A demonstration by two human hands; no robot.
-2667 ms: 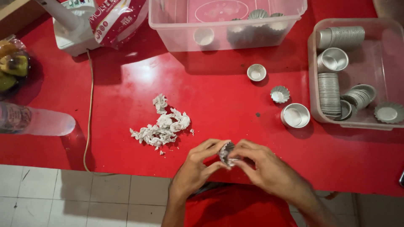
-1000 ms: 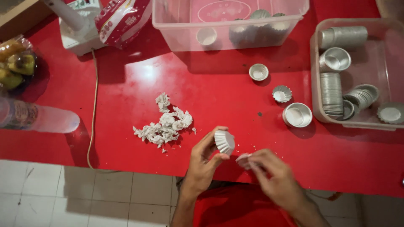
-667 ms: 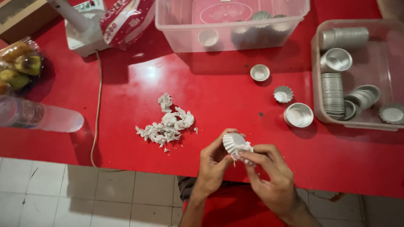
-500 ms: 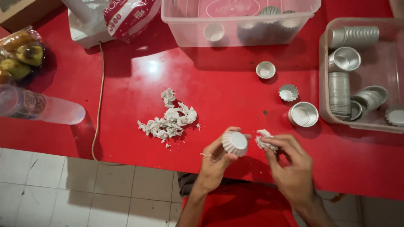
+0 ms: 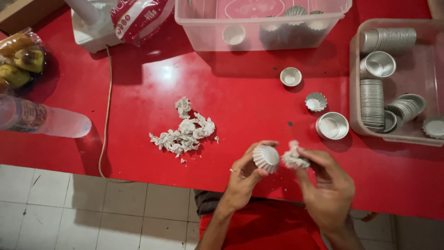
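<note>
While my left hand (image 5: 245, 178) grips the fluted tart mould (image 5: 266, 158) over the near edge of the red tabletop (image 5: 138, 92), I see my right hand (image 5: 326, 190) pinching a crumpled paper liner (image 5: 292, 157) just beside it, rightward.

the surface (image 5: 152, 88) is smooth, glossy red, catching a pale glare. the fluted cup (image 5: 266, 158) looks like thin, dull silver metal with crimped ribs. the crumpled liner (image 5: 293, 157) and the heap of scraps (image 5: 185, 132) look like soft, matt white paper, wrinkled and rough. the round tins (image 5: 331, 125) have a brushed metal sheen. the clear tub (image 5: 259, 28) and the side bin (image 5: 356, 83) are smooth translucent plastic.
</note>
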